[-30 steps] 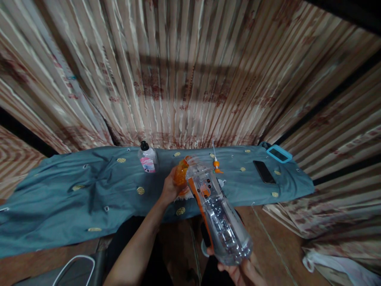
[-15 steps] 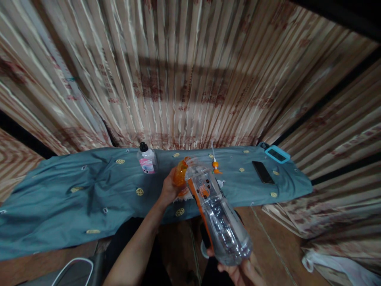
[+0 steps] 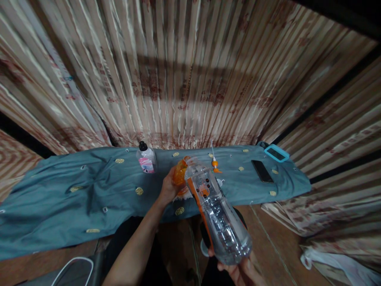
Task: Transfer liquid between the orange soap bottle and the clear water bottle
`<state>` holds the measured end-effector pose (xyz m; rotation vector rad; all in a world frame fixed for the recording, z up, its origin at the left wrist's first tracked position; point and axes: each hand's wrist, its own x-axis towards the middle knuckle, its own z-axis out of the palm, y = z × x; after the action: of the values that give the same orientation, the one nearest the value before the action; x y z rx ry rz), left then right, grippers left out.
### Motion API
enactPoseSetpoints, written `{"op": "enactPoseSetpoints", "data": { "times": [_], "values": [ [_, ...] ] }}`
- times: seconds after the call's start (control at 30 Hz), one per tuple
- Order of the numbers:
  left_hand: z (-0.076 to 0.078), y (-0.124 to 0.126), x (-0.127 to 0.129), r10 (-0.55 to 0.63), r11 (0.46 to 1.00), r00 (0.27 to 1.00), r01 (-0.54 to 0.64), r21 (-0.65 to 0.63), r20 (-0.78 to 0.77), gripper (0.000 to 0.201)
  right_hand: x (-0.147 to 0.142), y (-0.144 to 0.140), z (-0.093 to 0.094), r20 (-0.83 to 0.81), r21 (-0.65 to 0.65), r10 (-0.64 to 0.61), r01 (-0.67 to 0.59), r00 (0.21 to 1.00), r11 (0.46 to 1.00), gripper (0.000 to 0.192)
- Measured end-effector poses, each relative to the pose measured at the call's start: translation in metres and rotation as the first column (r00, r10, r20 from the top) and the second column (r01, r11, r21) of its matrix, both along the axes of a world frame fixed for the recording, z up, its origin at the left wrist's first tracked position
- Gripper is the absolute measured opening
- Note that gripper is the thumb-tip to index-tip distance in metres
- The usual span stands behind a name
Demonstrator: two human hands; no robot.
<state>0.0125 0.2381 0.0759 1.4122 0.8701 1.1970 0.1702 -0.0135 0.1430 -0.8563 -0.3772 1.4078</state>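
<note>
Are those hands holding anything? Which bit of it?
Yes. The left grip holds a rounded, translucent orange container by its left side; the right grip holds a long, clear plastic bottle by its bottom end.

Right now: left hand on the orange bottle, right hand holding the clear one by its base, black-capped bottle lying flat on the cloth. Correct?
One error: the black-capped bottle stands upright on the cloth, as the head view shows. The rest holds: left hand on the orange bottle, right hand holding the clear bottle by its base.
</note>
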Motion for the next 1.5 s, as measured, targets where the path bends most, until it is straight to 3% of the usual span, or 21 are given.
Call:
{"op": "enactPoseSetpoints", "data": {
  "times": [0.4,0.7,0.93,1.5],
  "values": [
    [0.003,0.000,0.001,0.030,0.999,0.999,-0.029,-0.030,0.014,0.065,0.011,-0.005,-0.017,0.034,0.021,0.080,-0.081,0.996,0.997,0.031],
    [0.004,0.000,0.003,0.020,0.996,1.000,-0.018,-0.084,0.023,0.070,0.007,-0.004,-0.011,0.034,0.018,0.040,-0.041,0.999,0.999,0.032],
    [-0.005,0.003,0.001,0.006,1.000,1.000,-0.006,-0.019,0.007,0.071,0.011,-0.004,-0.015,0.066,0.019,0.060,-0.061,0.996,0.998,0.032],
    [0.002,0.002,0.000,0.003,0.999,1.000,-0.004,-0.040,-0.015,0.065,0.006,-0.003,-0.009,0.017,-0.013,0.015,-0.015,1.000,1.000,0.034]
  ]
}}
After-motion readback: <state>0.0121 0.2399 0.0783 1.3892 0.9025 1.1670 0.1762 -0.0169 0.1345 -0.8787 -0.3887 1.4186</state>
